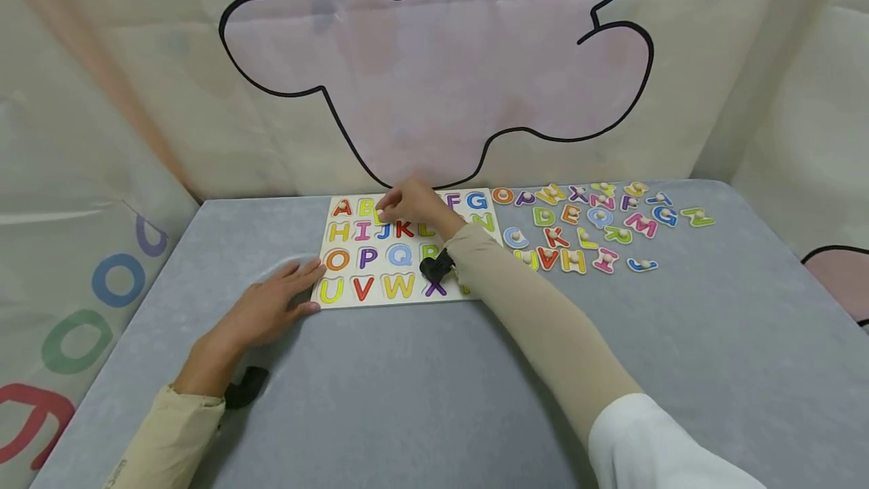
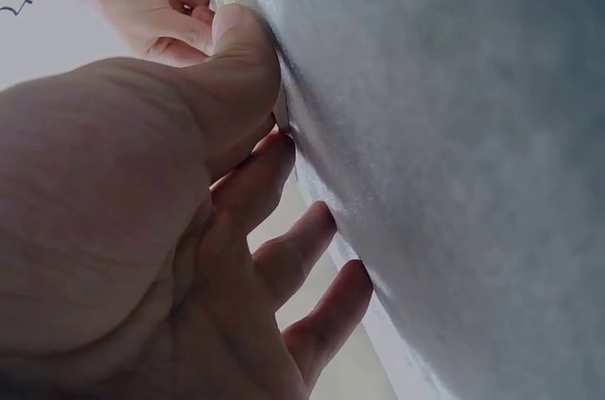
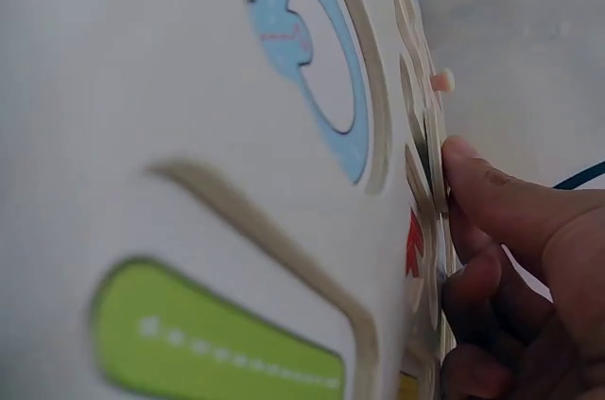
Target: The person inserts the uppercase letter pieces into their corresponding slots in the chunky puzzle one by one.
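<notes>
A white alphabet puzzle board (image 1: 346, 298) with coloured letter recesses lies at the back of the table. My right hand (image 1: 416, 204) is over its top row, beside the yellow B (image 1: 366, 207). Between thumb and fingertips it pinches a small yellow letter piece (image 1: 381, 215), mostly hidden, so its letter is unclear. In the right wrist view, the thumb (image 3: 496, 187) and curled fingers are close against the board face. A red A (image 1: 342, 207) with a knob sits in the top left corner. My left hand (image 1: 268, 308) touches the board's left edge, fingers extended.
Loose knobbed letter pieces lie right of the board, among them a red V (image 1: 547, 258), a pink M (image 1: 641, 225) and a blue J (image 1: 642, 266). Grey cloth (image 1: 407, 391) covers the table. A printed curtain (image 1: 434, 96) hangs behind it.
</notes>
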